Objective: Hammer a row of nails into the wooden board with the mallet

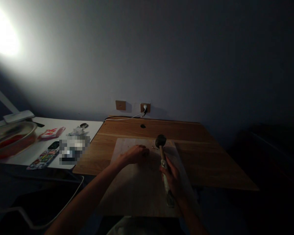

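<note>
While right hand (173, 179) clamps the hammer (163, 156), its head points to far edge of board (132, 191), just right of curled left hand (136, 154), hold unclear.

I note my hammer (162, 153) has a dark, near-black head and a pale wooden handle. The board (137, 192) before me is light, faded wood grain. The counter (210, 156) is warm mid-brown. The neighbouring counter (63, 122) is white; its phone case (42, 158) is a multicoloured patchwork print, and its packet (51, 133) is red and white.
</note>
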The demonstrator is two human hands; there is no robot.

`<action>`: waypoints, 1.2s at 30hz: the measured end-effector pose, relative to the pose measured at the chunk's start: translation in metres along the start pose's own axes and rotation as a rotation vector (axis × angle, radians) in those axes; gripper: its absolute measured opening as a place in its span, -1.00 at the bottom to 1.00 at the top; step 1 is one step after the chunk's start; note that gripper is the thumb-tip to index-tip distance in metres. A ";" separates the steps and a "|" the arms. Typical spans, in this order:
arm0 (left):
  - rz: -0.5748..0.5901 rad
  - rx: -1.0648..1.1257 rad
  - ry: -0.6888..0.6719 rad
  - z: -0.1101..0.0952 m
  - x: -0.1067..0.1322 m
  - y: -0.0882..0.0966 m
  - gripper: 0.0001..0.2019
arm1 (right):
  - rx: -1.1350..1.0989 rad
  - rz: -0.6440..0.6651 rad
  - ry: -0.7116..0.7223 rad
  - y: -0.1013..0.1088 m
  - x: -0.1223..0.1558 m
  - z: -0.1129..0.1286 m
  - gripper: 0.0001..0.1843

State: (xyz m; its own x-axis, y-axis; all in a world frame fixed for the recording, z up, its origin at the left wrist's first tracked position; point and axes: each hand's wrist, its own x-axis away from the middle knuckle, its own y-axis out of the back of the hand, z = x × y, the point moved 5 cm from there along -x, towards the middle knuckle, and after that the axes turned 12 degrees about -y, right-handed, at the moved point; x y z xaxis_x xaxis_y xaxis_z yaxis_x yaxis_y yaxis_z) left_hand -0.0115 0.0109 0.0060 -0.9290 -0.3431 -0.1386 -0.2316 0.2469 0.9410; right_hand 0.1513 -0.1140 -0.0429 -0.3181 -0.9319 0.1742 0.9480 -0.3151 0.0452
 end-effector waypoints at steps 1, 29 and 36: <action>0.005 -0.001 -0.005 0.001 0.001 0.002 -0.86 | 0.004 -0.005 -0.010 0.000 0.000 0.000 -0.27; -0.587 0.368 0.308 0.049 -0.008 -0.022 -0.80 | 0.084 -0.060 0.034 0.004 0.000 0.007 -0.32; -0.518 0.300 0.326 0.047 -0.008 -0.021 -0.75 | 0.100 -0.020 0.014 0.002 0.001 0.010 -0.33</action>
State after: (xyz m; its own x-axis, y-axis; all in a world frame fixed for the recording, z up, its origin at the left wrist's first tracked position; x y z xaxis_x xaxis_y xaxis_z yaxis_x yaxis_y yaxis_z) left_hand -0.0128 0.0512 -0.0271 -0.5530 -0.7290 -0.4034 -0.7367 0.2017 0.6454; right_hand 0.1529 -0.1140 -0.0326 -0.3361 -0.9283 0.1589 0.9379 -0.3146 0.1462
